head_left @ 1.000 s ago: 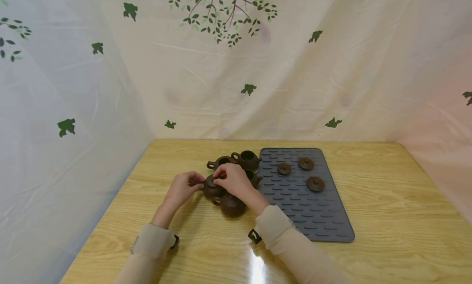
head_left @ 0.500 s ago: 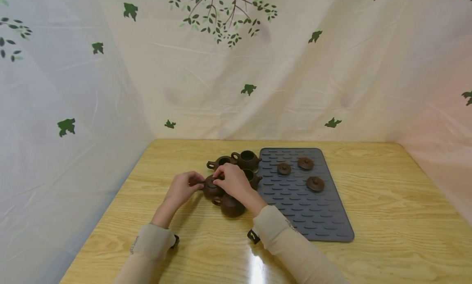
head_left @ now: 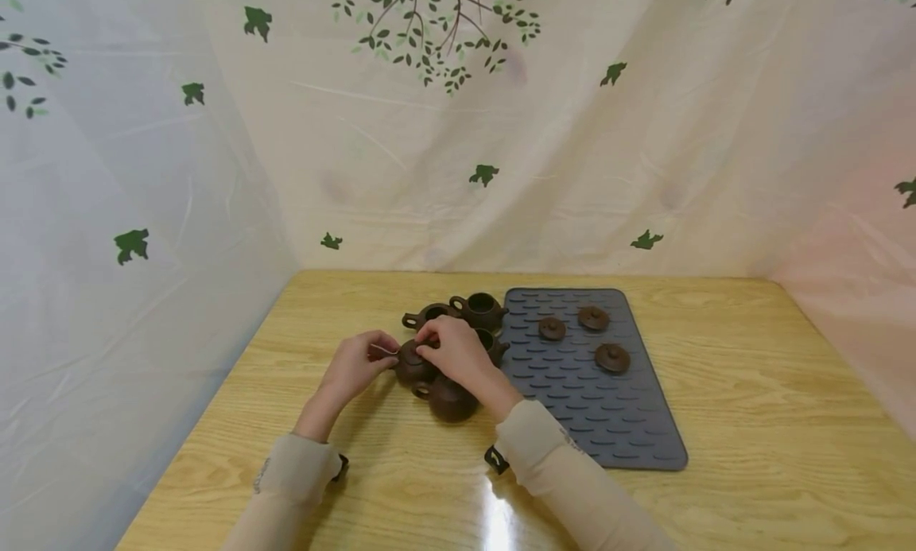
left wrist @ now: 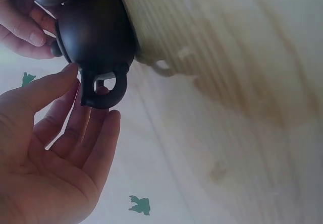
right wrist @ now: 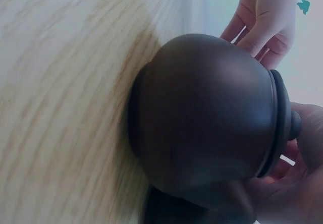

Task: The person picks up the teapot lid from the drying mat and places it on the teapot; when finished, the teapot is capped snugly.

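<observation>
A dark brown teapot (head_left: pixel 411 370) stands on the table with its lid (left wrist: pixel 61 40) on. My left hand (head_left: pixel 354 368) pinches its ring handle (left wrist: pixel 118 89), thumb on one side and fingers behind. My right hand (head_left: pixel 458 348) holds the lid's knob (left wrist: pixel 55 49) with thumb and fingertips. Just in front of it, under my right wrist, sits another brown teapot (head_left: pixel 452 401), lidded in the right wrist view (right wrist: pixel 207 113). Behind my right hand are three lidless teapots: one at the back (head_left: pixel 487 319), one at left (head_left: pixel 424 316), one partly hidden at right (head_left: pixel 494 348).
Right of the teapots lies a grey ridged mat (head_left: pixel 608 424). It bears three brown lids: a small one (head_left: pixel 552 329), a far one (head_left: pixel 594 319) and a nearer one (head_left: pixel 612 358). A pale curtain (head_left: pixel 401 201) with leaf prints encloses the wooden table (head_left: pixel 751 424).
</observation>
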Action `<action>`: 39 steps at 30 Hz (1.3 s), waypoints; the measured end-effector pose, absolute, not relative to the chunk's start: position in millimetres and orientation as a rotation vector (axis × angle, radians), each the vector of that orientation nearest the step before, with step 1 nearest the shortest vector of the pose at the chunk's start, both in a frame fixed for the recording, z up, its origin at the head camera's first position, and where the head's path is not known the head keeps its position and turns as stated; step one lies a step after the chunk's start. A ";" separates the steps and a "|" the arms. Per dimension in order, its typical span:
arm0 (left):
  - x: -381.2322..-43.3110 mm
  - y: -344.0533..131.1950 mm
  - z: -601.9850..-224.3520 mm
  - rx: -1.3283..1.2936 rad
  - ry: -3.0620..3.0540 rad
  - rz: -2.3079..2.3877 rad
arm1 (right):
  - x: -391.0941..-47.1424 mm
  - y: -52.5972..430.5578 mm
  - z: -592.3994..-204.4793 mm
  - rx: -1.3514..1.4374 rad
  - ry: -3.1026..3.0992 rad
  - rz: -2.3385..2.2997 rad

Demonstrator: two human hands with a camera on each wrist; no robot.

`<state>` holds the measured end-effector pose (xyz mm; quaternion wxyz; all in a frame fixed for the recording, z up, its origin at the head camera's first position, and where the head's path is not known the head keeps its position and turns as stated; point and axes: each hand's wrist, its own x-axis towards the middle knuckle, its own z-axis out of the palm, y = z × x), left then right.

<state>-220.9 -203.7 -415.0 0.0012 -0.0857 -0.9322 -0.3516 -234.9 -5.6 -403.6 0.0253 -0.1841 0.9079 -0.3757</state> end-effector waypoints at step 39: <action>-244.8 -150.2 -400.5 -0.478 -2.845 -1.152 | -251.6 73.0 -393.9 -0.419 2.920 -1.292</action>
